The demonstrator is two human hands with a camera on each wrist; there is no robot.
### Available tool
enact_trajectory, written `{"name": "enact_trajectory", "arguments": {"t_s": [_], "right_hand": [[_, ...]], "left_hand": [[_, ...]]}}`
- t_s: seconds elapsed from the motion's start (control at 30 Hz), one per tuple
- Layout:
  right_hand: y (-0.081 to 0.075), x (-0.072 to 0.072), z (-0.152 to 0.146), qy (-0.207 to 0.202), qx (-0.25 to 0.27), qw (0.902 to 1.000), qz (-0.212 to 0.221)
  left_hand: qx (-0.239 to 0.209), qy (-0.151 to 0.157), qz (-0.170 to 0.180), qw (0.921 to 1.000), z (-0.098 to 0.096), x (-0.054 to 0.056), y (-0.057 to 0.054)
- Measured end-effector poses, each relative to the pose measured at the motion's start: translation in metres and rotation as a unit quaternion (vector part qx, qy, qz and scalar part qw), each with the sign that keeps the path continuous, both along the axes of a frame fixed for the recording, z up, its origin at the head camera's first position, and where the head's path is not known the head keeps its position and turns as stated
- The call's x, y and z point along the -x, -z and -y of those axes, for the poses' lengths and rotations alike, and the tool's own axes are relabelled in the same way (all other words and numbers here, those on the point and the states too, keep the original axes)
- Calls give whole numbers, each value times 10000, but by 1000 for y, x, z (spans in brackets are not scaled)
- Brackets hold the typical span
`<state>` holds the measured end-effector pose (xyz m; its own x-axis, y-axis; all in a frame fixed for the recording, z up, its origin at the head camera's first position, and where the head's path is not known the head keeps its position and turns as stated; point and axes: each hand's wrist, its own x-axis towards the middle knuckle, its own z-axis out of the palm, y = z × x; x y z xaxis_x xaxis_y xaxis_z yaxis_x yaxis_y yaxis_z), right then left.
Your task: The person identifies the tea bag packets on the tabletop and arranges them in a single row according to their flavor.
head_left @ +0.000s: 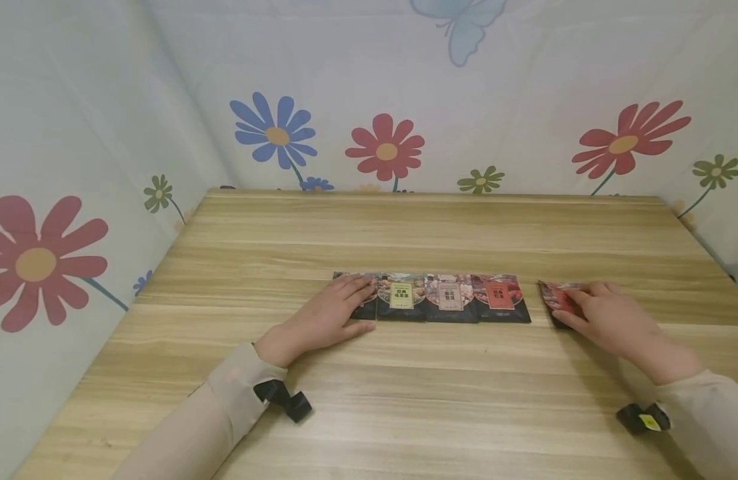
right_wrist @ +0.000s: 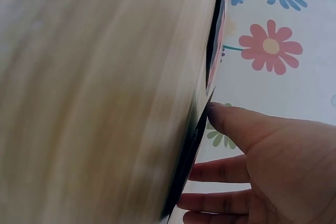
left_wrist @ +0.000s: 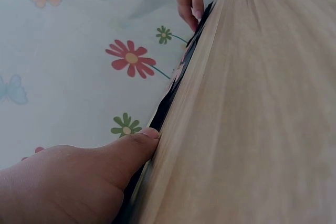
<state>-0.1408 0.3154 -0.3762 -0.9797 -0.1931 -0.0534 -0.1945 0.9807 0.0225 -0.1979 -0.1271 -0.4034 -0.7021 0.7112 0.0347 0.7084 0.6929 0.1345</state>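
Observation:
Several flat black tea packets with coloured labels lie edge to edge in a row on the table. My left hand [head_left: 323, 317] rests over the leftmost packet [head_left: 364, 311], partly hiding it, its fingers stretched across and the thumb along the near edge. To the right come a yellow-green-labelled packet [head_left: 401, 297], a pink-labelled packet [head_left: 450, 297] and a red-labelled packet [head_left: 501, 298]. Past a gap, my right hand [head_left: 621, 322] holds another red packet [head_left: 562, 295] between thumb and fingers. That packet's edge [right_wrist: 190, 153] tilts slightly against the tabletop in the right wrist view.
The wood-grain table [head_left: 441, 400] extends around the row on all sides. A pale cloth [head_left: 495, 120] printed with flowers hangs behind and at the sides. A black wrist camera [head_left: 285, 400] sits at the left cuff, another camera [head_left: 643, 419] at the right.

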Motion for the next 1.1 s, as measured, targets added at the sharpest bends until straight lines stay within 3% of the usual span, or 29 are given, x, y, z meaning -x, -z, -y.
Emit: {"name": "enact_trajectory", "arguments": {"t_s": [0.57, 1.1], "right_hand": [[1, 5, 13, -75, 55, 9998, -149], [-5, 9, 29, -2, -108, 9999, -33]], "left_hand": [[-60, 18, -40, 10000, 1, 1, 1], [-153, 6, -8, 9999, 0, 1, 1]]}}
